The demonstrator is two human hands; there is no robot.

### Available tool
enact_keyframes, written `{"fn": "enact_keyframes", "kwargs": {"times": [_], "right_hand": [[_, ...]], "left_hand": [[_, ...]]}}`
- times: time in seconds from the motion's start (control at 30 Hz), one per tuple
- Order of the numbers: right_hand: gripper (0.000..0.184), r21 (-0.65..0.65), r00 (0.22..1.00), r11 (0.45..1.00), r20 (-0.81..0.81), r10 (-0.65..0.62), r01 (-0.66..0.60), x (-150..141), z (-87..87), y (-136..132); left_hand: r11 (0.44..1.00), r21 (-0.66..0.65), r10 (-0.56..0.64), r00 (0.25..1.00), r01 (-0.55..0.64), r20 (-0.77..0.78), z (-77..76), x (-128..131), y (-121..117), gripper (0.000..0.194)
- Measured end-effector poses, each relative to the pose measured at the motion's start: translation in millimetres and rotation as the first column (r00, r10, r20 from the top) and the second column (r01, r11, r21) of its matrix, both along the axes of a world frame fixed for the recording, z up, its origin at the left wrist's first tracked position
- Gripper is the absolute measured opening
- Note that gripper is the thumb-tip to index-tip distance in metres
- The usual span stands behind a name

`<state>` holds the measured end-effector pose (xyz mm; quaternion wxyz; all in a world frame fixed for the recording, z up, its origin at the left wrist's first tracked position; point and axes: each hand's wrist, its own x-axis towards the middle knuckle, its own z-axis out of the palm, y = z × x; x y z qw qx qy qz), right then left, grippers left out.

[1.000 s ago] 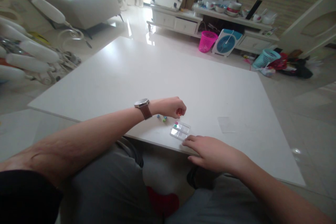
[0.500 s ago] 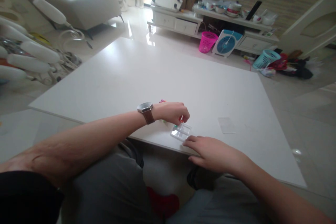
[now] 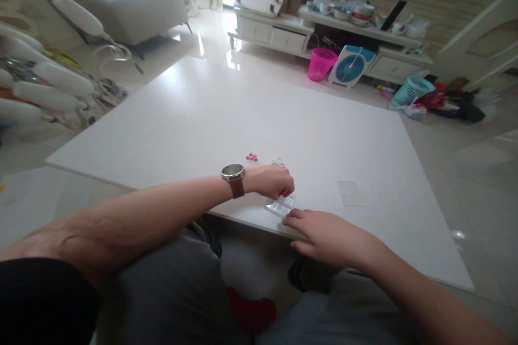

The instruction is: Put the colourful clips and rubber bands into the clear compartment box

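Note:
My left hand (image 3: 275,181), with a watch (image 3: 232,172) on its wrist, is over a clear plastic box with dividers (image 3: 273,206). Its fingers are curled and pinched around something small and red (image 3: 282,192), mostly hidden. The fingertips of my right hand (image 3: 324,232) touch the box's right corner, with the fingers stretched out and the thumb apart. Beyond the left wrist lies a small cluster of pink and orange beads (image 3: 251,157). Several tiny ring-like pieces (image 3: 278,162) show just behind the left hand, partly covered by it.
A clear flat lid (image 3: 351,193) lies to the right on the white table (image 3: 226,113). The table's front edge runs just before my legs. Farther off are a pink basket (image 3: 322,64), a blue-and-white fan (image 3: 350,66) and a low cabinet (image 3: 289,39).
My left hand has come slightly nearer and lower over the box, covering more of it. The pink and orange cluster and ring-like pieces show more now. My right hand has stayed put.

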<state>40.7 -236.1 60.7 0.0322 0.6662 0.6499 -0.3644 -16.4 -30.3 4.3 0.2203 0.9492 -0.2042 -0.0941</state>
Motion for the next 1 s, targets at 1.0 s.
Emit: {"fn": "enact_keyframes", "kwargs": {"times": [1.0], "right_hand": [[0.04,-0.017,1.0,1.0,-0.01,-0.006,0.006,1,0.6,0]], "left_hand": [[0.995,0.068,0.079,0.996,-0.076,-0.038,13.9,-6,10,0.016]]}}
